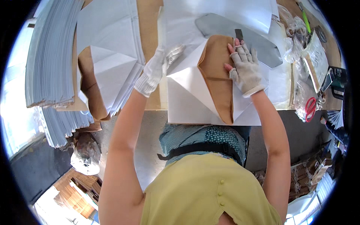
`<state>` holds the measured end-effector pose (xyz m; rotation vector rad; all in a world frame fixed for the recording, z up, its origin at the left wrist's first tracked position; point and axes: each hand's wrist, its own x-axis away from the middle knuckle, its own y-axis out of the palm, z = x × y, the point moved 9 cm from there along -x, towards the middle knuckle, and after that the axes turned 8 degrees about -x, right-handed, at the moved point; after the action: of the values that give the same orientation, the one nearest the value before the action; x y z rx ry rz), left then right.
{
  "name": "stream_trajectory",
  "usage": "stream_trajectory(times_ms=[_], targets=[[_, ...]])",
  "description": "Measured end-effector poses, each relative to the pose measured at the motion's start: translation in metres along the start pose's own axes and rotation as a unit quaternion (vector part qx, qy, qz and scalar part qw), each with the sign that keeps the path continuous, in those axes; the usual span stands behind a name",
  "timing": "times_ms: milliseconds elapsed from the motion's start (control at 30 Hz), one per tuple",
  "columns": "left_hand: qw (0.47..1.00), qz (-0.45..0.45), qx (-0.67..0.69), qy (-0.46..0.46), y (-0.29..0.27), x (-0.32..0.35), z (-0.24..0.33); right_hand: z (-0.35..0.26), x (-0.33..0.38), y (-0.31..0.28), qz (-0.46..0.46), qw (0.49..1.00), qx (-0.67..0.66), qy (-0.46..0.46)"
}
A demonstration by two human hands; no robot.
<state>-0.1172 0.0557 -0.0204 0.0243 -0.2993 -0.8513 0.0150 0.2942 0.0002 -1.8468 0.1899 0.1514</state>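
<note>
In front of me lies a white paper bag with its end folded open into a diamond, showing the brown paper lining. My right hand, in a white glove with bare fingertips, lies flat over the right side of that fold, fingers spread. Its fingertips reach a small dark block on a grey plate with angled ends, partly under the bag. Beside the bag's left edge is my left hand, also gloved, turned edge-on with its fingers stretched out; I see nothing in it.
Another folded-open bag rests at the left on white sheets. A tall stack of white paper bags stands at the far left. On the right are clear plastic bags, red-handled scissors and a green tool. The table's front edge runs before me.
</note>
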Motion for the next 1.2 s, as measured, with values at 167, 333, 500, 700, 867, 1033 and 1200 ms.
stream_trajectory(times_ms=[167, 333, 500, 700, 867, 1033, 1200], targets=[[0.999, 0.034, 0.004, -0.011, 0.007, 0.001, 0.008, -0.021, -0.027, 0.003, 0.018, 0.998, 0.05, 0.02], [0.983, 0.083, 0.155, -0.044, -0.005, 0.001, 0.0, -0.109, -0.005, 0.02, 0.051, 0.975, -0.106, -0.187], [0.988, 0.096, 0.098, -0.068, 0.004, 0.0, -0.008, -0.091, -0.012, 0.104, -0.12, 0.872, -0.463, 0.107], [0.873, 0.145, -0.429, 0.18, 0.047, 0.02, 0.023, -0.115, -0.015, 0.051, -0.068, 0.985, -0.144, -0.068], [0.824, 0.165, -0.52, 0.155, 0.054, 0.019, 0.016, -0.058, -0.012, -0.061, 0.007, 0.991, -0.133, -0.035], [0.749, 0.151, -0.633, 0.127, 0.067, 0.016, 0.016, -0.046, 0.064, -0.015, -0.079, 0.992, -0.007, -0.1], [0.713, 0.133, -0.676, 0.131, 0.074, 0.015, 0.013, -0.127, 0.1, -0.003, -0.203, 0.91, -0.221, -0.286]])
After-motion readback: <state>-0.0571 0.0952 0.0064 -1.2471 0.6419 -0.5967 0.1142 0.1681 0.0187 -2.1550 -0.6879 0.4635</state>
